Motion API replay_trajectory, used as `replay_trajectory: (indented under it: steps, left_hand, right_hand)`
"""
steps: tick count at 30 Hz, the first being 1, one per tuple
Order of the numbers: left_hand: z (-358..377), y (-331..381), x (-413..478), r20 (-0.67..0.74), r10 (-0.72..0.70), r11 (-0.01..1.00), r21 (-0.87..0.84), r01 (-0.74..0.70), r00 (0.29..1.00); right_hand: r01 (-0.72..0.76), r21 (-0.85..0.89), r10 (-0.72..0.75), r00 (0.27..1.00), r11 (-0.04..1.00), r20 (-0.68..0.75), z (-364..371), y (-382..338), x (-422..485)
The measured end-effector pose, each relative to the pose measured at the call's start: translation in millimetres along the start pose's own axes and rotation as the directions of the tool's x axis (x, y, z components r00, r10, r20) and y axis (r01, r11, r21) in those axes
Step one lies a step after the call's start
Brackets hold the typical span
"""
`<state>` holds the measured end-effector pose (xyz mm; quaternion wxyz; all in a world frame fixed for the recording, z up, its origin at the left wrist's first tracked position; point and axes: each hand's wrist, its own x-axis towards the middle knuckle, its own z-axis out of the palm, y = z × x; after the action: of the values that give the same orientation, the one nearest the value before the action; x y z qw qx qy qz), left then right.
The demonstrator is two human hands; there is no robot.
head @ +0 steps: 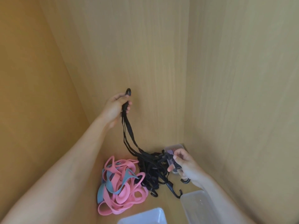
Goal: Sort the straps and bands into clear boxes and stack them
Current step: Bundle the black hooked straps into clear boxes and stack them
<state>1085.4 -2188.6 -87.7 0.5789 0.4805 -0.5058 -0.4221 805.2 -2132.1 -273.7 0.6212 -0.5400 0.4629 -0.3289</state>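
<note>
While the left hand (115,109) curls round one hook end of the black elastic hooked straps (150,165) — lifted from the tangle beside the pink and blue rubber bands (119,180) — the right hand (186,165) pinches another hook. Limp, light, snag-prone cords — I'd grip them at the hooks.

black straps (150,167), pink bands (123,198), grey-blue bands (111,185), clear boxes (195,202)
</note>
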Motion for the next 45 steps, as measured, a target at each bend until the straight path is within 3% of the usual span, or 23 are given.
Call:
replay_trajectory:
  steps: [10,12,15,18,21,23,27,34,45]
  left_hand:
    - [21.0,-29.4,-17.5,0.101,-0.068,0.995,0.073,0.061,0.993]
    - [24.4,-29.7,-20.3,0.1,-0.083,0.996,0.045,0.078,0.992]
    - [28.7,-28.7,-25.6,0.101,-0.11,0.994,-0.008,0.112,0.989]
    - [34.6,-28.3,-33.7,0.119,-0.132,0.988,-0.067,0.14,0.984]
    - [42.8,-28.6,-43.6,0.164,-0.145,0.975,-0.144,0.169,0.976]
    - [47.7,-28.4,-49.3,0.182,-0.15,0.965,-0.186,0.183,0.972]
    - [55.8,-29.8,-56.6,0.202,-0.167,0.943,-0.252,0.216,0.965]
    - [62.6,-29.3,-63.3,0.3,-0.156,0.922,-0.298,0.248,0.941]
    - [77.5,-27.4,-73.8,0.356,-0.108,0.934,-0.283,0.218,0.928]
  right_hand:
    - [0.075,0.455,-0.225,0.932,0.887,0.284,3.6,-38.5,-16.8]
    - [0.143,0.388,-0.255,0.932,0.911,0.257,6.3,-44.2,-18.2]
    - [0.263,0.192,-0.283,0.955,0.946,0.089,14.8,-52.6,-18.9]
    - [0.291,0.085,-0.285,0.955,0.953,-0.081,19.8,-59.3,-17.6]
    - [0.298,-0.045,-0.301,0.943,0.954,-0.144,23.7,-66.4,-14.0]
    - [0.304,-0.086,-0.314,0.934,0.949,-0.17,27.5,-72.9,-12.1]
    - [0.329,0.073,-0.318,0.939,0.941,-0.132,32.0,-90.1,-10.7]
    - [0.386,0.018,-0.383,0.92,0.922,-0.084,38.3,-106.1,-11.7]
    - [0.48,-0.288,-0.547,0.804,0.828,-0.233,44.6,-109.9,-5.8]
